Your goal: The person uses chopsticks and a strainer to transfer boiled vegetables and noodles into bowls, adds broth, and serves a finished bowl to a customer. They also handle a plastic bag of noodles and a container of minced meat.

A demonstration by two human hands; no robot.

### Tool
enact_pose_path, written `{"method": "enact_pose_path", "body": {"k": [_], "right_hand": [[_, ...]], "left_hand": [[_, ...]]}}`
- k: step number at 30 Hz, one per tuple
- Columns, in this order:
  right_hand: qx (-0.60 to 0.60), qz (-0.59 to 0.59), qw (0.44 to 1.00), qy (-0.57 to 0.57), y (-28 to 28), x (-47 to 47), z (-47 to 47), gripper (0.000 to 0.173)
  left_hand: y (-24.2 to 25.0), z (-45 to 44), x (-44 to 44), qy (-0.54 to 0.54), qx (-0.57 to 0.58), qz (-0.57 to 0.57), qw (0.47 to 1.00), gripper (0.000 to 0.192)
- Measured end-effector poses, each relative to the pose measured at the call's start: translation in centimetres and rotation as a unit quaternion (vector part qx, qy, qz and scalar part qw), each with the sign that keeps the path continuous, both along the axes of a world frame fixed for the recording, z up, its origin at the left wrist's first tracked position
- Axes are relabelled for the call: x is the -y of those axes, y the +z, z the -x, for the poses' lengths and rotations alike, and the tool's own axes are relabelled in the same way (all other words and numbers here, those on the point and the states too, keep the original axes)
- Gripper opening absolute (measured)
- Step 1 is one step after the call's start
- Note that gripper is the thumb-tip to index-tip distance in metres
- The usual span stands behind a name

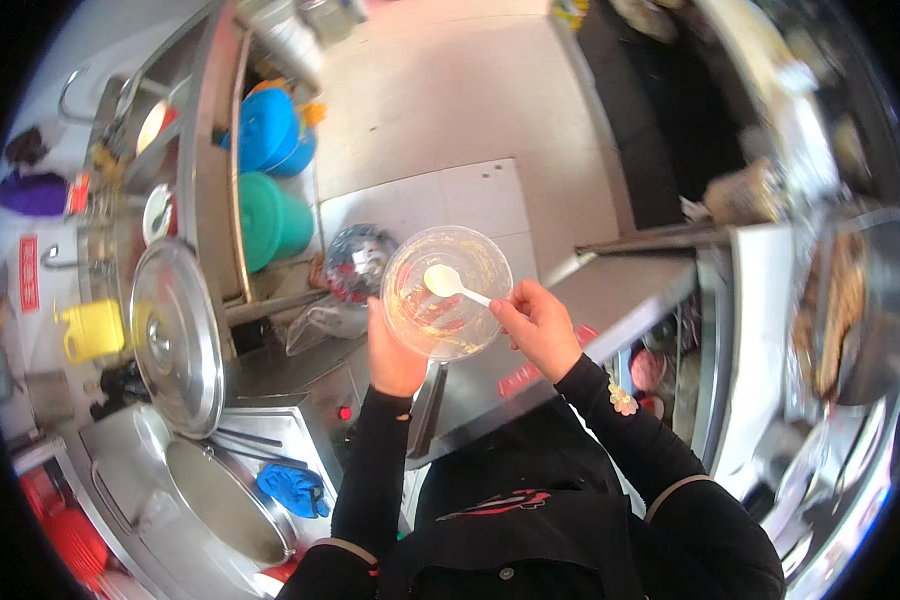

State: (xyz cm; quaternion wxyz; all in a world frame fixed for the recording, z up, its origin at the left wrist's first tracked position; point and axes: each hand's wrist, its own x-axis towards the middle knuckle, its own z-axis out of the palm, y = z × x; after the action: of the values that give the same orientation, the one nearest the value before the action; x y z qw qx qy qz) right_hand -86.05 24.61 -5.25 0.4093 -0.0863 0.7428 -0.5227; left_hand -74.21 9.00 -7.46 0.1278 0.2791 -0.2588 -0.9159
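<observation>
My left hand (397,356) holds a clear round plastic bowl (450,341) by its lower left side, with part of the fingers hidden by the bowl. Yellowish residue is smeared over the bowl's inner wall and bottom. Between the thumb and fingers of my right hand (536,324) is the handle of a white plastic spoon (444,282). The spoon's head lies over the bowl and bears something pale yellow. Below the bowl is a steel worktop (487,424) with a dark long-handled tool (429,412) on it.
At the left are a large steel lid (176,337), an open steel stockpot (221,499), a blue cloth (294,489) and a yellow jug (94,330). Blue buckets (270,135) and a green bucket (274,221) stand beside the tiled floor (457,97). Shelving with food items runs along the right.
</observation>
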Motion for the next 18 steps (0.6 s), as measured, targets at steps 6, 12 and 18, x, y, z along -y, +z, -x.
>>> {"method": "enact_pose_path", "body": {"k": [6, 12, 18], "right_hand": [[0.053, 0.064, 0.976, -0.200, 4.5, -10.4, -5.6, 0.026], [0.070, 0.106, 0.938, -0.323, 5.8, -18.0, -10.7, 0.027], [0.200, 0.054, 0.917, -0.342, 3.6, -24.5, -14.2, 0.032]], "left_hand": [[6.5, -0.3, -9.1, -0.106, -0.029, 0.153, 0.982, 0.084], [8.7, -1.6, -17.0, -0.209, -0.032, 0.188, 0.959, 0.080], [2.9, -3.0, -26.2, -0.261, -0.008, 0.241, 0.935, 0.083]]}}
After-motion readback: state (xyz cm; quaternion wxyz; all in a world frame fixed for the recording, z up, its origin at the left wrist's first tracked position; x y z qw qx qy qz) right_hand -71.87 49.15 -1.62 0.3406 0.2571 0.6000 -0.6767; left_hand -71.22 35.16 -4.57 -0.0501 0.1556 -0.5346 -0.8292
